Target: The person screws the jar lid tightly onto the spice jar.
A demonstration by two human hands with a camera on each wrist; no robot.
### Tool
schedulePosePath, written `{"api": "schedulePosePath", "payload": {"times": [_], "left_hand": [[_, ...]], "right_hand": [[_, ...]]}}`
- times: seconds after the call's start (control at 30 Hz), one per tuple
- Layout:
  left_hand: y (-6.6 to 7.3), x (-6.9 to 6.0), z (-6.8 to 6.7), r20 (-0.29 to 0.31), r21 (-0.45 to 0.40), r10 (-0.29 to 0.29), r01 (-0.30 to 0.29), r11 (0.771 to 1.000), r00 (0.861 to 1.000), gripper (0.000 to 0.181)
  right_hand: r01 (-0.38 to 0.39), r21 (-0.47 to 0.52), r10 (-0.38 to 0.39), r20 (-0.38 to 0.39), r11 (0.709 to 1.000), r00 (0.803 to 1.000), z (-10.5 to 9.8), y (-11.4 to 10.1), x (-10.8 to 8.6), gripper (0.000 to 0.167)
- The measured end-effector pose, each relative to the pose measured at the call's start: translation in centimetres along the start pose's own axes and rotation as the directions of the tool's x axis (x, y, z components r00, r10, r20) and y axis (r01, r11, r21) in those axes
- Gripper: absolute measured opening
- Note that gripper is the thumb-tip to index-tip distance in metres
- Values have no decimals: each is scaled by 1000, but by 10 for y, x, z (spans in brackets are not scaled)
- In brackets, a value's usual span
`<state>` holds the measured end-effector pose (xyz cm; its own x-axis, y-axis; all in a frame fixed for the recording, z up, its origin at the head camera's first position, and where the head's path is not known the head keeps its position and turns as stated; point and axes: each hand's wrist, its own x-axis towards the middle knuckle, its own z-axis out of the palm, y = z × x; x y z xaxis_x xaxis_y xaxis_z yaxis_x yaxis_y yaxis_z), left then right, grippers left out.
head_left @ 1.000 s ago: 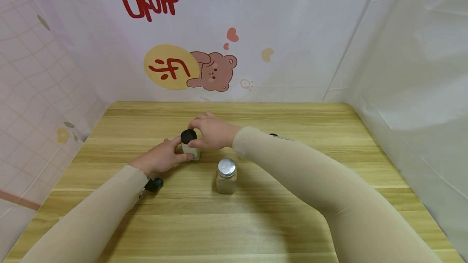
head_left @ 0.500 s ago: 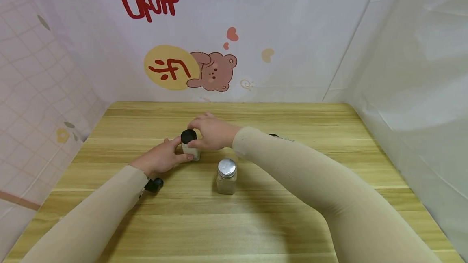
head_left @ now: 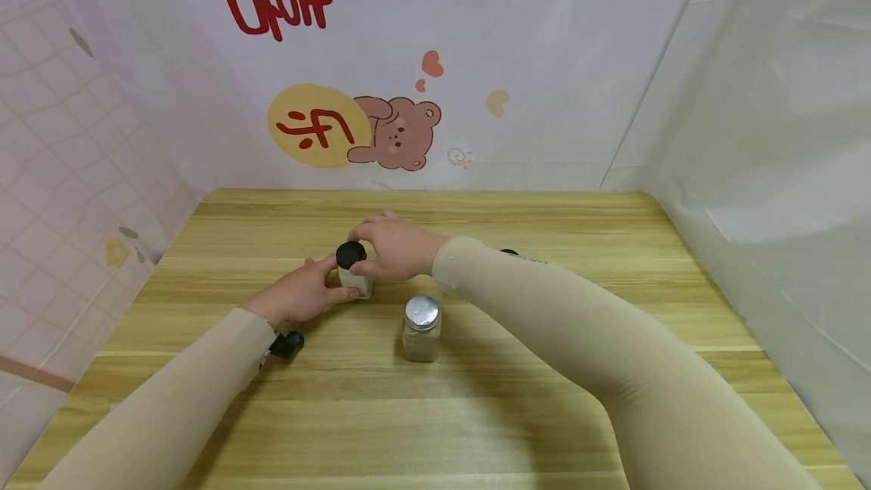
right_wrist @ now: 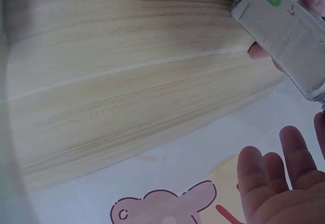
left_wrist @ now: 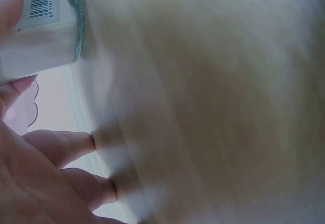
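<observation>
A small glass jar (head_left: pixel 361 287) with pale contents and a black lid (head_left: pixel 351 254) stands on the table, left of the middle. My left hand (head_left: pixel 299 295) holds its body between thumb and index finger, the other fingers spread apart. From the right, my right hand (head_left: pixel 401 249) pinches the black lid between thumb and fingers. Close up in the left wrist view, the jar (left_wrist: pixel 40 51) shows a barcode label. The right wrist view shows a green mark on the jar's side (right_wrist: pixel 284 36); the lid lies mostly outside that view.
A second square glass jar (head_left: pixel 422 342) with a silver top stands nearer, right of the hands. Behind the right sleeve (head_left: pixel 544 308) peeks a small black object (head_left: pixel 509 252), mostly hidden. A white printed backdrop (head_left: pixel 544 59) rises behind the wooden table (head_left: pixel 381 429).
</observation>
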<state>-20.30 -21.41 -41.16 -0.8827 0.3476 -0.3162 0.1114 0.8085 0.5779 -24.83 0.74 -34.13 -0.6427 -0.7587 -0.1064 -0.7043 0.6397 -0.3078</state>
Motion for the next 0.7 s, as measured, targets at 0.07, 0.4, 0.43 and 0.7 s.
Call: {"api": "schedulePosePath", "payload": {"times": [0.07, 0.4, 0.43, 0.7], "left_hand": [[0, 0, 0, 0, 2, -1, 1, 1000, 1000, 89], [0, 0, 0, 3, -3, -1, 1, 1000, 1000, 89], [0, 0, 0, 4, -3, -2, 2, 1000, 1000, 89], [0, 0, 1, 3, 6, -11, 11, 1000, 1000, 89]], "right_hand": [[-7, 11, 7, 5, 1000, 1000, 0, 0, 0, 58], [3, 11, -3, -4, 1000, 1000, -1, -1, -1, 52], [-1, 15, 1, -4, 1000, 1000, -1, -2, -1, 53], [1, 3, -1, 10, 1000, 1000, 1, -1, 0, 58]]}}
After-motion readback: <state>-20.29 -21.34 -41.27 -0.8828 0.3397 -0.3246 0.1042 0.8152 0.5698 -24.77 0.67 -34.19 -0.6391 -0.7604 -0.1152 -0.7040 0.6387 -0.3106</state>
